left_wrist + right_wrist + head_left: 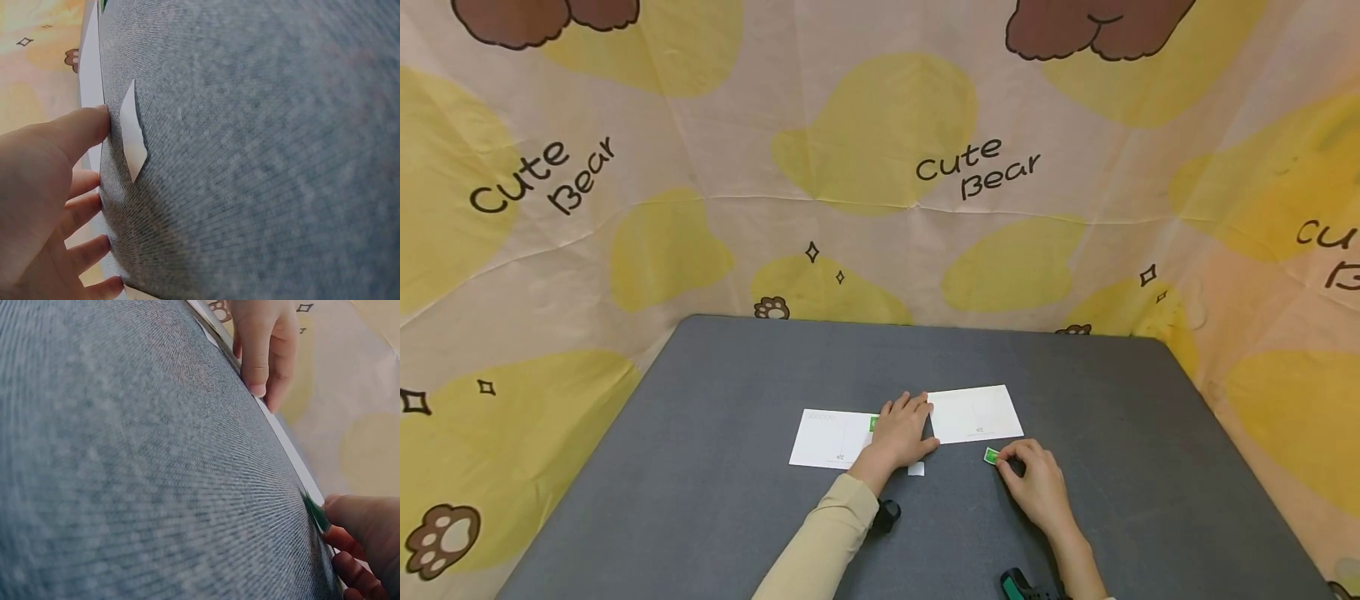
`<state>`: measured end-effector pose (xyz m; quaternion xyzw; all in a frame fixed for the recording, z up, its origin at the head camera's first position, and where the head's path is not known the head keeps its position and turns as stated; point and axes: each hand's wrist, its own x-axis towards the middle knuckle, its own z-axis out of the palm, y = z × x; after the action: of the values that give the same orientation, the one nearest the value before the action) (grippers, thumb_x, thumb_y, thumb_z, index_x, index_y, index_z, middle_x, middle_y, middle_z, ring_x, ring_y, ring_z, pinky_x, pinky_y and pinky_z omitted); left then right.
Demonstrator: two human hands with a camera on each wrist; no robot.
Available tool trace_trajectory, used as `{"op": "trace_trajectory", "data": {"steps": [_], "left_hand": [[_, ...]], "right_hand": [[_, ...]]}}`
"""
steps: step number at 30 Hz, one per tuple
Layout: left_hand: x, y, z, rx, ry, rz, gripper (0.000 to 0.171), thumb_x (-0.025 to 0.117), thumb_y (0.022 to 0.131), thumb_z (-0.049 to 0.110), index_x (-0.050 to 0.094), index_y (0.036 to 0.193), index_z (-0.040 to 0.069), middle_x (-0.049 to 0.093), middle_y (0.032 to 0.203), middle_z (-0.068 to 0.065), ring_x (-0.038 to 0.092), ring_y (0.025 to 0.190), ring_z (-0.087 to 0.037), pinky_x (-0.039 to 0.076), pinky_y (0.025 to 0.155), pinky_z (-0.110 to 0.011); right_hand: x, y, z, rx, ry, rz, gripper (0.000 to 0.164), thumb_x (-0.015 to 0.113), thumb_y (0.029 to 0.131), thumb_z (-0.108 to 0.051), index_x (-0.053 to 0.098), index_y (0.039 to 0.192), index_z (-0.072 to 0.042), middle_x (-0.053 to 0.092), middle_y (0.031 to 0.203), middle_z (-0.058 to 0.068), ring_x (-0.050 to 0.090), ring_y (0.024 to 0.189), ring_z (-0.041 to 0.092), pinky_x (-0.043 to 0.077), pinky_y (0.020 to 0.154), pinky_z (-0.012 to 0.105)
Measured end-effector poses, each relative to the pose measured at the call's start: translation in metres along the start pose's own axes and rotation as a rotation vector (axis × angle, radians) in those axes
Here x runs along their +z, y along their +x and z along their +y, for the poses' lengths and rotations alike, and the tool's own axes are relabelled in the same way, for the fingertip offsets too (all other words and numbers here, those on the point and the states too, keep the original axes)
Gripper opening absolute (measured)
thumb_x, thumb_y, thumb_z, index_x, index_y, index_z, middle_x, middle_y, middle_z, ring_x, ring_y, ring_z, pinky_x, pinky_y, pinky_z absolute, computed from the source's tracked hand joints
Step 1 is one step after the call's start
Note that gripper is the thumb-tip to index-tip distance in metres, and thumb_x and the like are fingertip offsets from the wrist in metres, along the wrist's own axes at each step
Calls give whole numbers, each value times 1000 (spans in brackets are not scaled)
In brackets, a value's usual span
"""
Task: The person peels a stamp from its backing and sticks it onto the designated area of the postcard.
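Two white postcards lie side by side on the table, a left postcard [823, 437] and a right postcard [973, 415]. My left hand [901, 433] rests between them with fingers spread, its fingertips at the near edge of the right postcard; it covers part of the left one. A green stamp [873, 424] shows at the left postcard's corner, partly hidden by that hand. My right hand [1039, 485] pinches another small green stamp [991, 456] between thumb and finger, just in front of the right postcard. In the right wrist view this stamp [316, 512] stands tilted at the fingertips.
A small white paper piece [916, 469] lies near my left wrist; in the left wrist view this paper scrap [132, 134] looks curled. The dark grey table [730, 517] ends at a printed cloth backdrop [865, 242].
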<state>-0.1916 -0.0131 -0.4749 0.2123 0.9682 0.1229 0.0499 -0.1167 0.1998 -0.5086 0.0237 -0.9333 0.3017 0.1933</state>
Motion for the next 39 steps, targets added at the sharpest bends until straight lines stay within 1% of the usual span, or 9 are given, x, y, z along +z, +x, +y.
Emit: {"op": "trace_trajectory", "data": {"steps": [4, 10, 18, 30, 39], "left_hand": [[0, 0, 0, -5, 6, -5, 59, 62, 85, 42, 47, 135, 15, 36, 147, -2, 30, 136, -28, 26, 107, -49], [0, 0, 0, -9, 9, -10, 59, 61, 85, 42, 46, 136, 15, 35, 147, -1, 30, 136, -27, 26, 108, -48], [0, 0, 0, -7, 17, -15, 60, 61, 85, 43, 46, 136, 15, 35, 147, -1, 30, 136, -27, 27, 107, -48], [3, 1, -1, 9, 24, 6, 60, 61, 85, 43, 46, 136, 14, 36, 146, -2, 31, 135, -28, 27, 107, -49], [1, -1, -2, 9, 15, -4, 61, 61, 85, 43, 45, 136, 15, 35, 147, -2, 29, 136, -28, 26, 108, -48]], "right_hand": [[1, 0, 0, 8, -6, 3, 15, 74, 73, -5, 63, 72, -16, 61, 86, 6, 53, 77, 25, 39, 62, 40], [2, 0, 1, -22, -6, 34, 16, 75, 71, -3, 63, 73, -15, 60, 84, 5, 52, 73, 23, 38, 62, 36], [2, -1, 0, -39, 2, 70, 16, 75, 70, -2, 63, 73, -13, 61, 82, 6, 53, 73, 24, 40, 63, 40], [-1, 0, -4, -12, 4, 65, 13, 73, 73, -4, 63, 73, -12, 60, 77, 4, 51, 70, 19, 39, 61, 36], [-3, -1, -4, 3, 36, 98, 11, 71, 75, -2, 63, 75, -10, 60, 76, 4, 53, 70, 18, 42, 64, 38]]}}
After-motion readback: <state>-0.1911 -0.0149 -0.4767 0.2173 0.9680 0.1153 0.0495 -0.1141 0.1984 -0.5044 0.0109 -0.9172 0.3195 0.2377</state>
